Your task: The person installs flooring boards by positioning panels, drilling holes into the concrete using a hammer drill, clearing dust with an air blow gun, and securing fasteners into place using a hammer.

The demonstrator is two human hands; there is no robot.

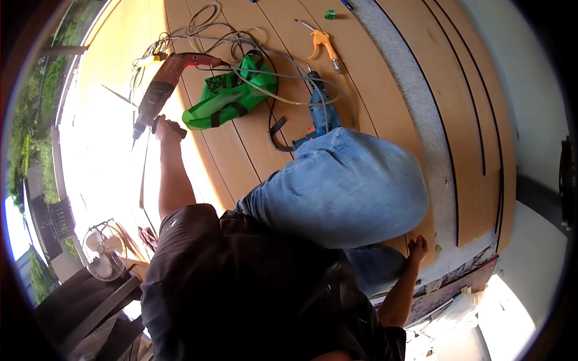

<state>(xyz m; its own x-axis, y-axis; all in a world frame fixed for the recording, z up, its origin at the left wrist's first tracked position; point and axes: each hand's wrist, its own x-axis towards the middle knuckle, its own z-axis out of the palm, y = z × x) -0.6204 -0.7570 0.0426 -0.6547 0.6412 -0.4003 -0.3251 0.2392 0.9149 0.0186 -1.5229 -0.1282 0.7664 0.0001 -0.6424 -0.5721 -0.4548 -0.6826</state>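
Red drill point(158, 91) in hand, beside green bag point(224, 99). Left hand point(162, 129) closed round side handle point(176, 128); right hand point(417, 247) low, openness and hold unclear. Shifting drill probably calls for cord point(225, 63) slack.

Blue drill point(322, 108): rear end hidden behind jeans knee point(361, 174). Green bag point(232, 96): dark markings illegible, surface partly crossed by cable. Left hand point(162, 128): some fingers hidden around side handle point(178, 129) of red drill point(161, 90); front tip lost in glare. Right hand point(417, 246): floor contact indeterminable. Small blue item point(347, 3): cut off by top edge, unidentifiable. White material point(448, 313), lower right: overexposed.
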